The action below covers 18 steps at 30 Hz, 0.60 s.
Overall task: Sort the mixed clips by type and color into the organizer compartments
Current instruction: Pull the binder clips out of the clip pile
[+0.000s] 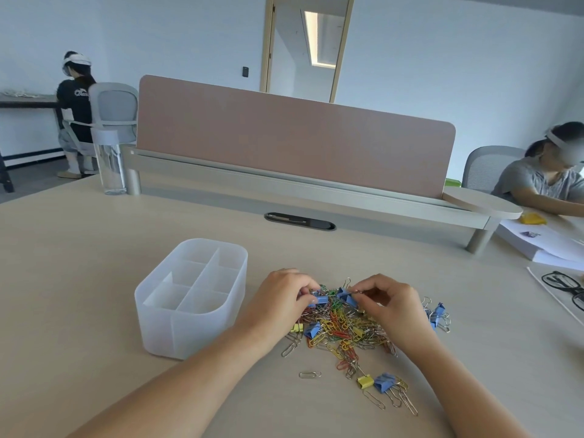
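Note:
A heap of mixed clips (343, 327) lies on the desk: coloured and silver paper clips with blue and yellow binder clips among them. My left hand (281, 298) pinches a blue binder clip (321, 300) at the heap's far left. My right hand (387, 303) pinches the wire handle of another blue binder clip (345, 295) at the heap's top. Left of the heap stands the translucent white organizer (189, 324), its several compartments showing nothing inside. More binder clips lie apart: a yellow and blue pair (377, 381) nearer to me, and blue ones (437, 314) at the right.
A clear water bottle (109, 159) stands at the far left by the pink desk divider (294, 134). Black glasses (565, 284) and white papers (543, 245) lie at the right. One person sits at the right, another at the back left.

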### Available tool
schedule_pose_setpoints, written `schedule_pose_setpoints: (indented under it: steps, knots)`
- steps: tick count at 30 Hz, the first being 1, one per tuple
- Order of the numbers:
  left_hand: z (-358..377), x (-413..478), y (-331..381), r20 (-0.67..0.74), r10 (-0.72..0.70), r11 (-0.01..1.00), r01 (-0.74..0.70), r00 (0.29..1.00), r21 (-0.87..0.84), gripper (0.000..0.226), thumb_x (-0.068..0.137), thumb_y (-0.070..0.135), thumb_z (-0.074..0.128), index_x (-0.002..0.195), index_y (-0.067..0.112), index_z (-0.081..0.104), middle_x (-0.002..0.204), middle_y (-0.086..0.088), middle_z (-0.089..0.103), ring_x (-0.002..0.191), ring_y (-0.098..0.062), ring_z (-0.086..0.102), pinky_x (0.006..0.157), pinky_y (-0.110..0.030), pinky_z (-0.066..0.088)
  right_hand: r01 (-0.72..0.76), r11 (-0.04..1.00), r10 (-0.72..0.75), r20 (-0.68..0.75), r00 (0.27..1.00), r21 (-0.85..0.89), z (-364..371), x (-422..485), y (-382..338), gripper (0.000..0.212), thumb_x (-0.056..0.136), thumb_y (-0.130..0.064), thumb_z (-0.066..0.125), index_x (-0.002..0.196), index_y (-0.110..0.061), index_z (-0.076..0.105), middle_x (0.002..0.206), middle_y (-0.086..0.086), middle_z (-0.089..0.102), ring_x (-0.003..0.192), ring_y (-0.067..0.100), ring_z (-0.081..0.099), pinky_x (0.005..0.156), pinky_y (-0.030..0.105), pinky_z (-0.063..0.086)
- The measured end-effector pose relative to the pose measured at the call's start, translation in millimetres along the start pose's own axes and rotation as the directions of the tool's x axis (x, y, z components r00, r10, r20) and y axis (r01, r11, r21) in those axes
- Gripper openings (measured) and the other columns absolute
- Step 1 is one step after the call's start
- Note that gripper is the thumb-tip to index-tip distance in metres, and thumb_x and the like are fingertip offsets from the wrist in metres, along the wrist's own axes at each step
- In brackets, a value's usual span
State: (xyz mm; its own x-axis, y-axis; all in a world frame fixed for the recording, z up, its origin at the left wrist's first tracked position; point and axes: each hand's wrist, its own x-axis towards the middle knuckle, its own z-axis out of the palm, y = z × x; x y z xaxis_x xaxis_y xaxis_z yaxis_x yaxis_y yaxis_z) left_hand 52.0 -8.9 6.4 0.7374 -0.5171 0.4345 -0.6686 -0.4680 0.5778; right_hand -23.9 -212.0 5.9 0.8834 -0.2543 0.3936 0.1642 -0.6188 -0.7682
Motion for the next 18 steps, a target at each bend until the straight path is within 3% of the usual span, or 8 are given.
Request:
schedule_pose_setpoints:
  steps: [4, 9, 11, 13, 18]
  knots:
    - [-2, 0, 2, -0.065, 0.028, 1.0, -0.028, 0.998, 0.003, 0.015, 0.092, 0.021, 0.064, 0.101, 0.021, 0.076, 0.099, 0.011, 0.073, 0.092, -0.001, 0.06, 0.083, -0.018, 0.049, -0.115, 0.97, 0.117, 0.006, 0.993, 0.213, -3, 2, -3, 0.009, 0.084, -0.003, 0.07, 0.084, -0.011, 0.074, 0.085, -0.004, 0.076, 0.082, 0.011, 0.071, 0.074, 0.019, 0.055]
    - [1, 0, 1, -0.074, 0.08, 0.997, -0.079, 0.994, 0.008, 0.012, 0.091, 0.029, 0.065, 0.095, 0.024, 0.075, 0.105, 0.018, 0.066, 0.104, 0.0, 0.046, 0.086, -0.001, 0.026, -0.149, 0.944, 0.155, 0.002, 0.988, 0.294, -3, 2, -5, 0.009, 0.086, -0.002, 0.067, 0.084, -0.008, 0.073, 0.08, -0.002, 0.074, 0.071, 0.007, 0.066, 0.068, 0.014, 0.052]
    - [7, -1, 1, -0.036, 0.002, 0.997, -0.004, 0.999, -0.073, 0.009, 0.091, 0.031, 0.066, 0.092, 0.028, 0.074, 0.111, 0.019, 0.065, 0.106, 0.001, 0.047, 0.086, -0.003, 0.029, -0.157, 0.935, 0.167, -0.003, 0.986, 0.319, -4, 2, -4, 0.009, 0.087, -0.003, 0.066, 0.084, -0.007, 0.073, 0.078, -0.001, 0.073, 0.068, 0.008, 0.064, 0.067, 0.015, 0.052]
    - [12, 1, 1, -0.011, -0.077, 0.988, 0.075, 0.997, -0.133, 0.009, 0.089, 0.031, 0.067, 0.092, 0.029, 0.075, 0.111, 0.017, 0.067, 0.104, 0.0, 0.052, 0.088, -0.015, 0.039, -0.166, 0.925, 0.177, -0.001, 0.984, 0.341, -3, 2, -4, 0.008, 0.088, -0.006, 0.066, 0.084, -0.006, 0.072, 0.076, 0.0, 0.072, 0.068, 0.01, 0.064, 0.066, 0.016, 0.052]
    - [16, 5, 4, 0.0, -0.145, 0.976, 0.143, 0.989, -0.165, 0.016, 0.09, 0.033, 0.066, 0.091, 0.023, 0.079, 0.096, 0.013, 0.074, 0.089, 0.002, 0.062, 0.081, -0.023, 0.052, -0.175, 0.917, 0.183, 0.01, 0.983, 0.358, 0, 0, -5, 0.006, 0.088, -0.007, 0.067, 0.085, -0.002, 0.07, 0.072, 0.005, 0.068, 0.061, 0.01, 0.06, 0.062, 0.018, 0.051]
